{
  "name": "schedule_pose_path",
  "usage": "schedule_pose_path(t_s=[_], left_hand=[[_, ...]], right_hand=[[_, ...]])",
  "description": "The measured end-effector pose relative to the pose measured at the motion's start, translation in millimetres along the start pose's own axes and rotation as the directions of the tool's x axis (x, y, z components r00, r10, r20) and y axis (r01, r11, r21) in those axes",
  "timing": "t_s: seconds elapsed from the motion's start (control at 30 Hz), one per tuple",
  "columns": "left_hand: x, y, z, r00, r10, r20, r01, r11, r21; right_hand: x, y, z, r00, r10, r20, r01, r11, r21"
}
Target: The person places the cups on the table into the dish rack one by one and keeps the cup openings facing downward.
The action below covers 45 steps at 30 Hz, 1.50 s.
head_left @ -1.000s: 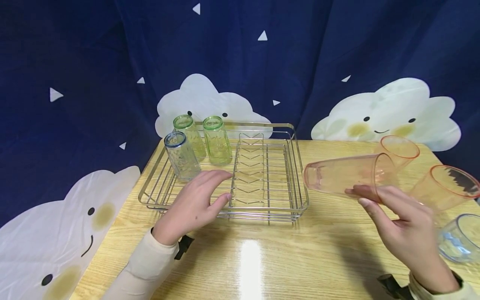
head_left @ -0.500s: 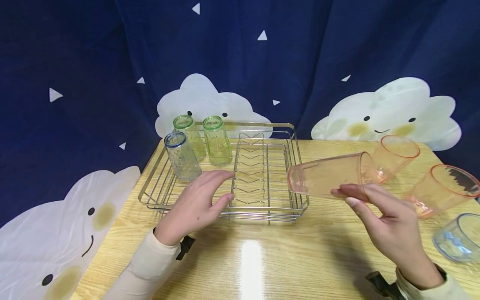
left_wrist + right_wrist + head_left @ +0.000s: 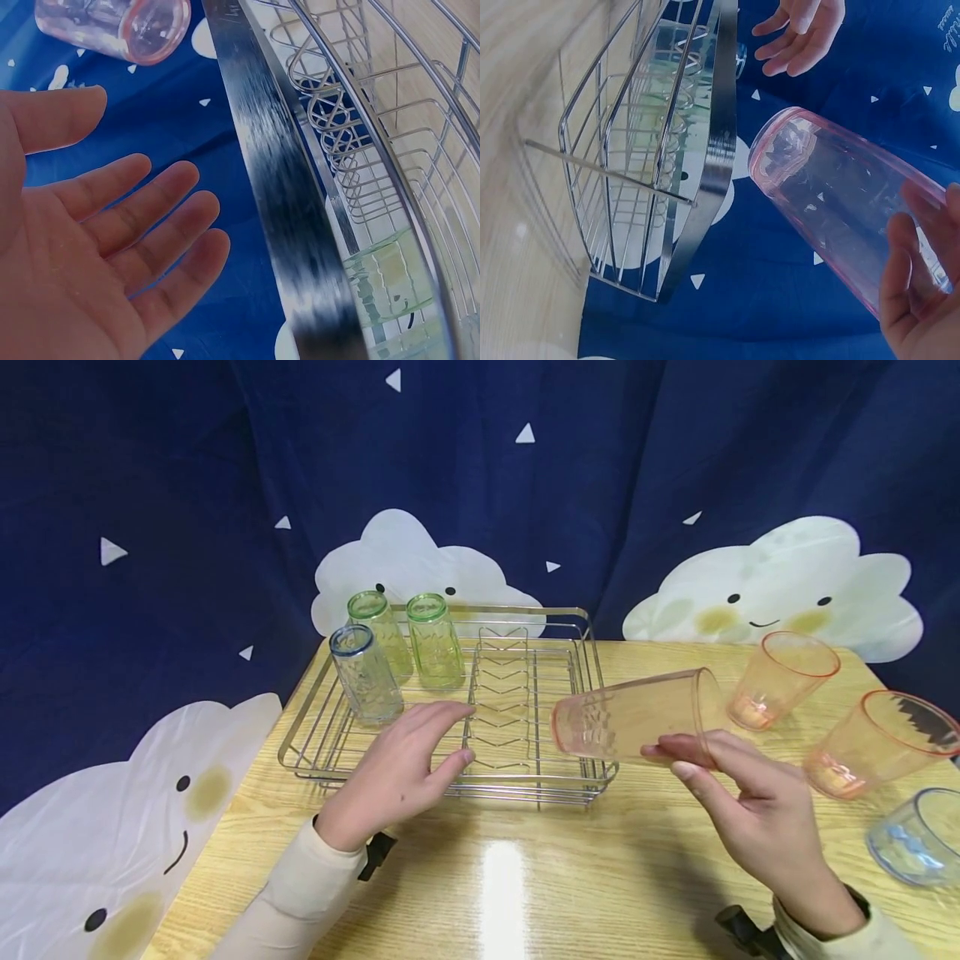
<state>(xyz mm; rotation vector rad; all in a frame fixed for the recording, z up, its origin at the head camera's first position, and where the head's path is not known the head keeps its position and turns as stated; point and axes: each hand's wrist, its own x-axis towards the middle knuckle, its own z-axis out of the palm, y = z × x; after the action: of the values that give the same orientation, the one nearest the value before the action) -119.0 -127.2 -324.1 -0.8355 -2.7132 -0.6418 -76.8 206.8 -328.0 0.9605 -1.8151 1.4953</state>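
My right hand (image 3: pixel 765 818) pinches a clear orange-pink tumbler (image 3: pixel 637 718) near its mouth, thumb and fingers at the rim. The tumbler lies nearly sideways in the air, its base toward the wire dish rack (image 3: pixel 525 610) and overlapping the rack's right side in the head view. Palm and spread fingers of my left hand (image 3: pixel 127 240) show in the left wrist view, holding nothing. In the head view that hand is over the rack's front left. Two green glasses (image 3: pixel 437 647) and a blue-rimmed glass (image 3: pixel 366 681) stand upside down at the rack's left.
To the right on the wooden table (image 3: pixel 480 910) stand two orange tumblers, a far one (image 3: pixel 783 681) and a nearer one (image 3: pixel 877 747), plus a blue-rimmed clear cup (image 3: pixel 911 839). V-shaped wire dividers (image 3: pixel 501 706) run down the rack. A dark blue curtain (image 3: pixel 585 485) hangs behind.
My right hand has moved left with the tumbler, bringing its base from beside the rack to over the rack's right edge. The left hand has barely shifted.
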Motion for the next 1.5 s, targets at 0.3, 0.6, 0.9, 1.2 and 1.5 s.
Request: schedule_pose_path(t_s=[0.3,0.6,0.9,1.2,1.5], left_hand=[[-0.2,3.0,1.1,1.0,0.014,-0.002,-0.014,1.0,-0.007],[-0.3,4.5,3.5,1.0,0.001,0.012,-0.001,1.0,-0.006],[0.2,6.1,3.9,1.0,0.013,0.026,-0.013,1.0,-0.012],[0.3,8.2,4.9,0.999,0.04,0.018,-0.04,0.999,-0.004],[0.4,11.7,5.4,0.998,0.059,0.014,-0.059,0.998,-0.007]], right_hand=[[1,1,8,0.999,-0.033,0.014,0.032,0.999,0.022],[-1,3,11,0.999,-0.032,0.028,0.032,0.999,0.011],[-4,2,15,0.999,-0.017,0.044,0.017,1.0,0.01],[-4,2,22,0.998,-0.018,0.065,0.017,1.0,0.004],[-3,0,30,0.997,-0.015,0.073,0.018,0.999,-0.038]])
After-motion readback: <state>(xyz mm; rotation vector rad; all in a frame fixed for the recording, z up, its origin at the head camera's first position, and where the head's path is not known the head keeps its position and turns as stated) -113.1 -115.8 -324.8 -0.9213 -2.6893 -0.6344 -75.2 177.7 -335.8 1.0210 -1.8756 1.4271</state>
